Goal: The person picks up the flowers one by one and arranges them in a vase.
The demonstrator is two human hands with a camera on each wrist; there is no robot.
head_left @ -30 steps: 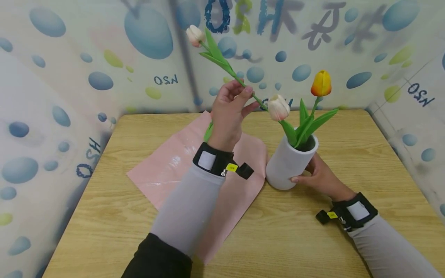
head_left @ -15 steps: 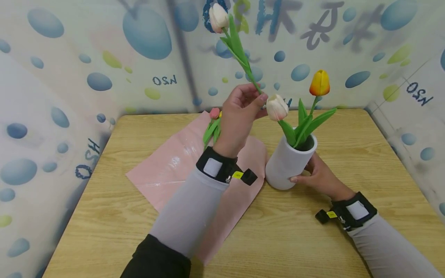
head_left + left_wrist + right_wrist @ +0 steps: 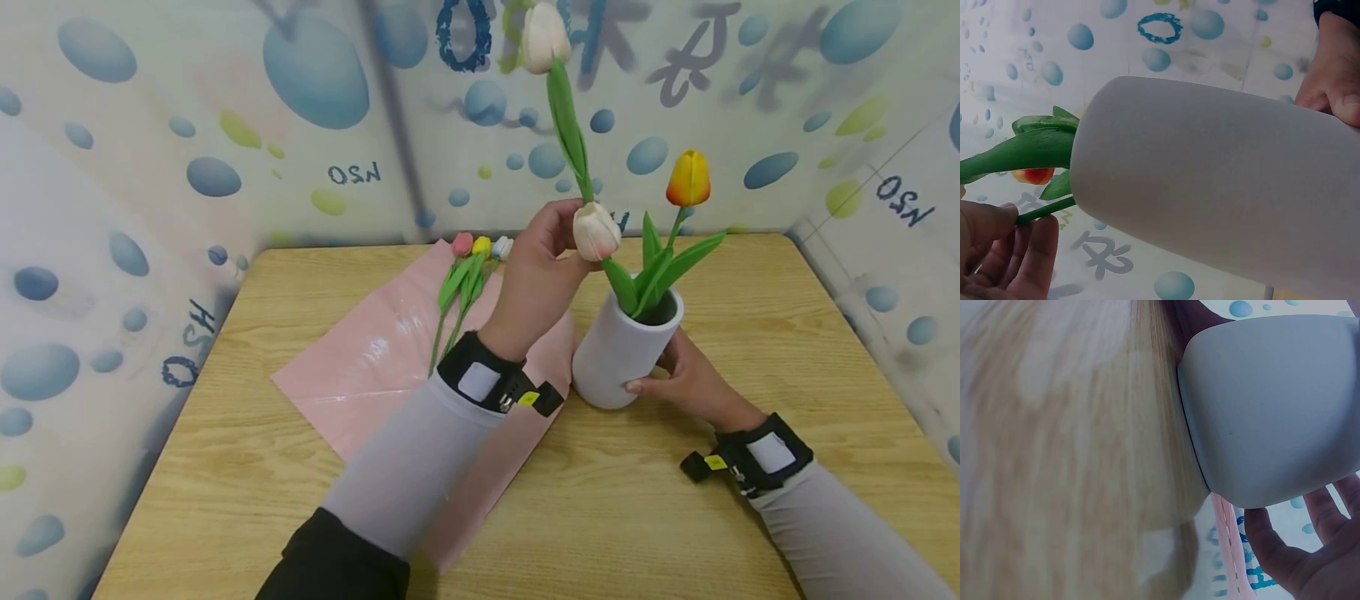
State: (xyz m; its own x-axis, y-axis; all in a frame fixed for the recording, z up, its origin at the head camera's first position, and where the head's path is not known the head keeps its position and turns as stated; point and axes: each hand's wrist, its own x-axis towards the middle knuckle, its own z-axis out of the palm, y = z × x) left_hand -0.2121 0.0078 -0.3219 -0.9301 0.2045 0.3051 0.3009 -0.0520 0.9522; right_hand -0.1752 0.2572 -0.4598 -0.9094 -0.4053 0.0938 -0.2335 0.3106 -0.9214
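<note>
My left hand [image 3: 543, 279] pinches the stem of a white-pink tulip [image 3: 546, 37], which stands bloom up beside the vase mouth. In the left wrist view the pinched stem [image 3: 1046, 210] runs to the vase rim; whether its end is inside I cannot tell. My right hand [image 3: 701, 383] grips the white vase [image 3: 622, 354] low on its right side. The vase leans rightward in the head view and fills much of the right wrist view. It holds another white-pink tulip [image 3: 597, 232] and an orange-yellow tulip [image 3: 687, 177], with green leaves at the mouth.
Pink wrapping paper [image 3: 360, 358] lies on the wooden table [image 3: 637, 517], left of the vase. On it rest a pink tulip [image 3: 462, 243], a yellow tulip [image 3: 482, 246] and a whitish one [image 3: 502, 247]. A patterned wall [image 3: 300, 183] rises behind the table.
My left hand has moved right and slightly down to the vase mouth, swinging its tulip from slanted to nearly upright. More flowers on the paper show. The right hand and vase stay put.
</note>
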